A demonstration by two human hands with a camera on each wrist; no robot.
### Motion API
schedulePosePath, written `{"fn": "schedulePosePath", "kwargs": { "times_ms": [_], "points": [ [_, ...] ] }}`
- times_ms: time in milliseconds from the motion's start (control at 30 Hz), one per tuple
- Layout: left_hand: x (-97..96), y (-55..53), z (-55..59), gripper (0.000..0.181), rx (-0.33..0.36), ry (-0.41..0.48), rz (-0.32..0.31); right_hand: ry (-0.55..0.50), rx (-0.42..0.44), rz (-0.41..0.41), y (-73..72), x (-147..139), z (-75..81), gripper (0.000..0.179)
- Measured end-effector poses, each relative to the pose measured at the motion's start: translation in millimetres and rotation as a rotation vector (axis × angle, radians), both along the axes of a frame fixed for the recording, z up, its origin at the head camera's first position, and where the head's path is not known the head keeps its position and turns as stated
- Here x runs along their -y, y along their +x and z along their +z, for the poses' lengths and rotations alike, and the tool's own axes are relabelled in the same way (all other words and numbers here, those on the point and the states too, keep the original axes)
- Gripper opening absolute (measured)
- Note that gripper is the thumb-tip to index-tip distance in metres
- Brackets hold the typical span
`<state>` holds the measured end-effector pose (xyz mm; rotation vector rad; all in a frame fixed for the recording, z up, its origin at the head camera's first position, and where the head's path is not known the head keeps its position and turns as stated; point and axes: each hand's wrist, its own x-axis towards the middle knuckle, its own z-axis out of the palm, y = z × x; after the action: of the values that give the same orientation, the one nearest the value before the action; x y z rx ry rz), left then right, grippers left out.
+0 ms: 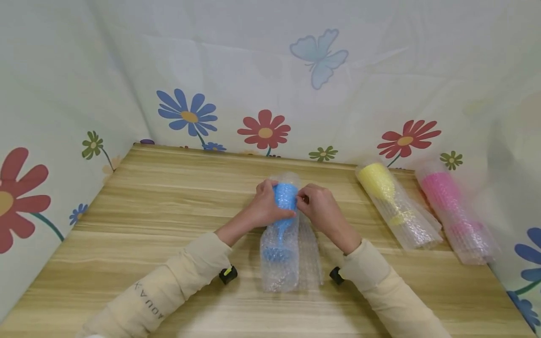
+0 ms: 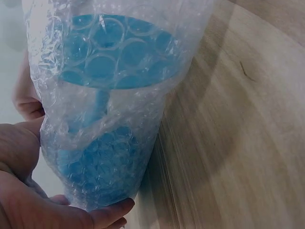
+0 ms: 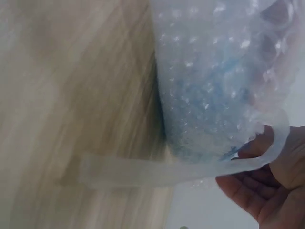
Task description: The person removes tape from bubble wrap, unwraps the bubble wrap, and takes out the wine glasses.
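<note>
Nearest you, your pale sleeves reach in over a wood-grain table. Blue goblet lies mid-table between your hands, base toward you, bowl away, rolled in bubble wrap; a loose flap of the wrap spreads along its right side. Your left hand is curled about the wrapped bowl, thumb across the top. Your right hand is nearly closed, thumb and fingers pinching the wrap's free edge beside the bowl. Farther off, to the right: a wrapped yellow goblet, then a wrapped pink goblet, both lying slanted. Behind the table: white backdrop printed with flowers and one pale-blue butterfly.
</note>
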<state>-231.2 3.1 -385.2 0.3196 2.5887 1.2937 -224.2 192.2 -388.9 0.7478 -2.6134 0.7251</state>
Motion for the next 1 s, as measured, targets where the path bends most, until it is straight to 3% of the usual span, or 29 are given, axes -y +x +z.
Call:
{"fn": "schedulePosePath", "kwargs": {
  "times_ms": [233, 433, 800, 1000],
  "points": [
    [-1.8, 1.3, 3.4, 0.096, -0.012, 0.011, 0.008, -0.007, 0.001, 0.011, -2.5, 3.0, 4.3, 0.008],
    [-4.2, 2.1, 5.0, 0.095, -0.035, -0.016, 0.007, 0.049, -0.020, -0.007, -3.1, 6.9, 7.1, 0.010],
    [-6.5, 2.8, 4.8, 0.094, -0.061, -0.042, 0.001, 0.038, 0.142, -0.095, -7.9, 20.9, 19.1, 0.018],
    [-7.6, 3.1, 3.3, 0.093, -0.054, -0.039, 0.009, 0.040, 0.146, -0.145, -10.0, 25.7, 19.4, 0.020]
  ]
}}
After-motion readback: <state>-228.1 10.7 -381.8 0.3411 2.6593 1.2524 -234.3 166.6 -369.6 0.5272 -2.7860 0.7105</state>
